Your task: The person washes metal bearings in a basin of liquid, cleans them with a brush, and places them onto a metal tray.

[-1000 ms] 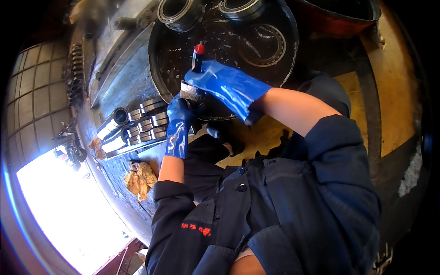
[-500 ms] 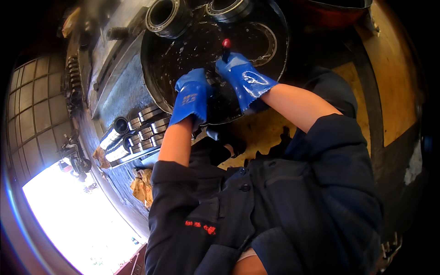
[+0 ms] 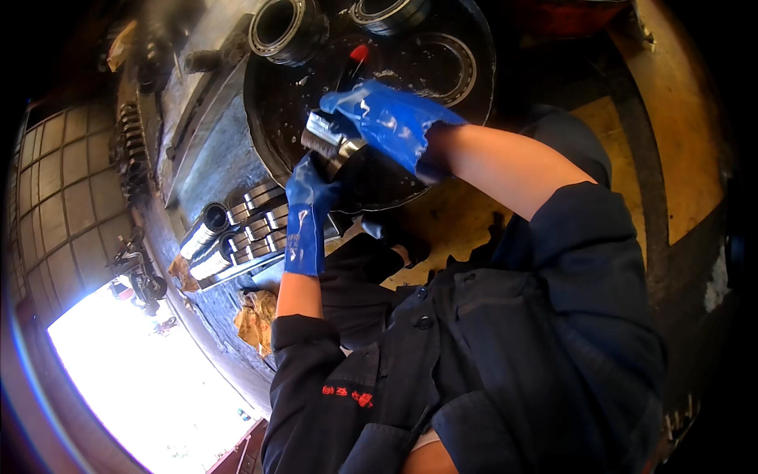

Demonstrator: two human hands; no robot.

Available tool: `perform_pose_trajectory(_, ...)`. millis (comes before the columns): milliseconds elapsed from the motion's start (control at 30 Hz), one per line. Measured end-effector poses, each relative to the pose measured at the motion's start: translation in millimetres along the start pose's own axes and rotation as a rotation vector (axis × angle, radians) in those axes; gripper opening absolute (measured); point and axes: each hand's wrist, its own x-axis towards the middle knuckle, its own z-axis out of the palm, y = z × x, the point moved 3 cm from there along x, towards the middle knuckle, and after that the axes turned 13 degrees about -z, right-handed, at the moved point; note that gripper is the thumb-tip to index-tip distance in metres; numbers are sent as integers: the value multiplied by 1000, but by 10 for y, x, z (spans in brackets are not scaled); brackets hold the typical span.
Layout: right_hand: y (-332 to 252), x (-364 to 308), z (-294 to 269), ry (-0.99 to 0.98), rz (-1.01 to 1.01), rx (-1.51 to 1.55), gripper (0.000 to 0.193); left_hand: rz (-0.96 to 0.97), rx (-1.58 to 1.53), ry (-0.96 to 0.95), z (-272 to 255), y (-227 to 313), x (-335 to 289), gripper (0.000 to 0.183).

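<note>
My right hand (image 3: 383,118), in a blue rubber glove, is closed around a paint brush. The brush's red-tipped black handle (image 3: 359,54) points away from me, and its metal ferrule and dark bristles (image 3: 318,144) show at the glove's left. The bristles lie against a shiny metal ring (image 3: 346,153), partly covered by the gloves. Fingers of my gloved left hand (image 3: 310,189) are closed on the ring's near left side. Both hands are over a round black pan (image 3: 272,150) with dark wet liquid in it.
Two large bearings (image 3: 280,33) stand at the pan's far side, and a wide bearing ring (image 3: 466,75) lies in the liquid. Rows of shiny metal rings (image 3: 257,225) rest left of the pan near crumpled brown paper (image 3: 257,320). A red container (image 3: 568,16) stands far right.
My right hand has moved left and turned, bringing the brush's bristles into sight against the ring. My left hand has come nearer to me and lifted the ring into view.
</note>
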Motion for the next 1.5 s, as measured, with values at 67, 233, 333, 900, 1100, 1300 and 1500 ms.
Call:
perform_pose_trajectory(67, -242, 57, 103, 39, 660, 916, 20, -49, 52, 94, 135, -415, -36, 67)
perform_pose_trajectory(233, 304, -60, 329, 77, 628, 620, 34, 23, 93, 146, 133, -348, -92, 79)
perform_pose_trajectory(333, 510, -246, 249, 255, 736, 668, 35, 79, 60, 118, 57, -64, -21, 82)
perform_pose_trajectory(900, 227, -95, -253, 100, 63, 106, 24, 236, 187, 15, 13, 732, 137, 68)
perform_pose_trajectory(1100, 21, -35, 170, 81, 268, 655, 26, -103, -74, -26, 44, -201, -87, 76)
perform_pose_trajectory(1300, 218, -164, 187, 82, 563, 593, 22, 111, -105, 157, 272, -576, 89, 79)
perform_pose_trajectory(1500, 635, -506, 303, 347, 844, 674, 33, 225, -51, 122, 124, 18, 135, 76)
